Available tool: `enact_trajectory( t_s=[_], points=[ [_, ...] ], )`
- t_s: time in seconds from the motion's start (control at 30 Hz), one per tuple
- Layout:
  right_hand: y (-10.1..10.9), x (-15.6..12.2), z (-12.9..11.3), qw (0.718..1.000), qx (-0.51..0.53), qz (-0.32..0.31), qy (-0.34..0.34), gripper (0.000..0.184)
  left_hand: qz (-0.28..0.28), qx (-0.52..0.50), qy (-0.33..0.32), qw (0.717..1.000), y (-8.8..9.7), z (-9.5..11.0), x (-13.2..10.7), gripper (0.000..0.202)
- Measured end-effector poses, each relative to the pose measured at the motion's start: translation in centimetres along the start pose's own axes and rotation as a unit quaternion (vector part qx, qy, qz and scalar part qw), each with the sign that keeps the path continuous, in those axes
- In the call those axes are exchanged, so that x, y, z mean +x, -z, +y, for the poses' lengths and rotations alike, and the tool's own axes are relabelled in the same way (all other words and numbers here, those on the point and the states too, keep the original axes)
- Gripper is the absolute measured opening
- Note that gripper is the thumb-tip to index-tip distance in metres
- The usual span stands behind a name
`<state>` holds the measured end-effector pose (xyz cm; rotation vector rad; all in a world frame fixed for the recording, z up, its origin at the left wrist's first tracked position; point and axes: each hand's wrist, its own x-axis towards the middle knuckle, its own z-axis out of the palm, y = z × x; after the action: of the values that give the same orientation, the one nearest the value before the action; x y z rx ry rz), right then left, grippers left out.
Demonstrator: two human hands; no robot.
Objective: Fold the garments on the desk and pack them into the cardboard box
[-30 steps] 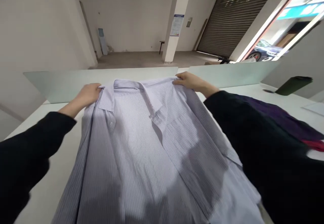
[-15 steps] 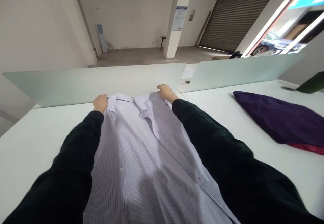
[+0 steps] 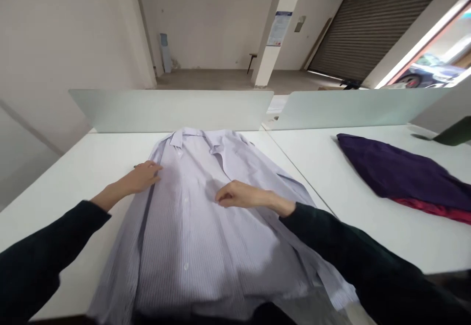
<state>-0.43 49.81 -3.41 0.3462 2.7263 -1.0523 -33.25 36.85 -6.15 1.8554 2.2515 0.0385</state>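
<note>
A pale lilac, finely striped button-up shirt [image 3: 206, 237] lies front up on the white table, its collar at the far end and its front partly open. My left hand [image 3: 145, 175] rests at the shirt's left shoulder side, fingers stretched out and holding nothing. Over the middle of the chest, my right hand [image 3: 235, 195] has its fingers curled together at the loose front edge, apparently pinching the cloth; the fingertips are partly hidden. One sleeve runs down the left side, and the other trails past my right forearm to a cuff [image 3: 340, 293] at the near edge.
On the right of the white table [image 3: 371, 237] lies a folded dark purple garment [image 3: 405, 168] with a red one beneath it. Frosted glass panels [image 3: 176, 112] stand along the far edge. A dark green object [image 3: 454, 133] sits at the far right.
Both hands have left the collar area and come nearer to me. My left hand has opened; my right has moved to the shirt's front. The whole shirt now shows more, sleeves included.
</note>
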Motion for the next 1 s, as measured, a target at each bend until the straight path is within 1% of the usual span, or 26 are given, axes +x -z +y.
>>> enact_trajectory(
  t_s=[0.07,0.17,0.23,0.3,0.33,0.4,0.47,0.53,0.6,0.7,0.77,0.83,0.87,0.9,1.0],
  points=[
    [-2.8,-1.5,-1.5,0.999,-0.04,-0.002,0.007,0.018,0.017,-0.041,0.017,0.999,-1.0,0.0,-5.9,0.053],
    [-6.3,-4.5,-3.7,0.993,-0.109,0.034,0.006,0.02,0.036,-0.095,0.068,0.993,-2.8,-0.3,-13.8,0.058],
    [-8.2,-6.7,-5.2,0.995,-0.095,0.028,0.023,0.021,0.043,-0.121,0.1,0.987,-4.0,-0.4,-17.6,0.062],
    [-10.0,-8.4,-6.6,0.998,-0.046,0.005,0.04,0.021,0.059,-0.134,0.127,0.981,-5.3,0.0,-20.1,0.064],
    [-10.9,-8.9,-7.3,0.999,-0.018,0.001,0.039,0.021,0.065,-0.14,0.136,0.979,-6.0,0.5,-20.8,0.064],
    [-12.9,-9.1,-8.4,0.999,0.035,0.01,0.019,0.021,0.073,-0.157,0.141,0.975,-7.0,1.8,-21.4,0.063],
    [-15.2,-8.5,-9.4,0.997,0.069,0.029,-0.02,0.02,0.078,-0.174,0.135,0.972,-7.6,3.1,-21.4,0.057],
    [-17.6,-7.6,-10.2,0.994,0.076,0.047,-0.057,0.018,0.087,-0.184,0.121,0.972,-7.7,3.6,-21.1,0.047],
    [-19.7,-6.7,-10.7,0.992,0.083,0.046,-0.082,0.015,0.119,-0.183,0.115,0.969,-7.5,3.0,-21.1,0.041],
    [-22.0,-6.2,-10.5,0.982,0.142,0.026,-0.123,0.014,0.186,-0.156,0.135,0.961,-7.5,0.6,-22.0,0.037],
    [-23.0,-6.2,-9.8,0.97,0.179,0.053,-0.157,0.021,0.218,-0.111,0.161,0.956,-7.7,-1.0,-22.9,0.035],
    [-23.9,-6.0,-8.9,0.959,0.212,0.088,-0.165,0.03,0.24,-0.063,0.178,0.952,-8.1,-1.7,-23.5,0.035],
    [-24.4,-5.8,-8.5,0.953,0.239,0.095,-0.158,0.031,0.247,-0.046,0.178,0.951,-8.2,-1.5,-23.6,0.037],
    [-24.9,-5.4,-8.2,0.946,0.273,0.094,-0.146,0.028,0.25,-0.036,0.17,0.953,-8.4,-1.1,-23.7,0.041],
    [-26.3,-3.7,-8.0,0.917,0.374,0.07,-0.121,0.007,0.256,-0.037,0.12,0.958,-8.6,1.1,-23.1,0.051]
  ],
)
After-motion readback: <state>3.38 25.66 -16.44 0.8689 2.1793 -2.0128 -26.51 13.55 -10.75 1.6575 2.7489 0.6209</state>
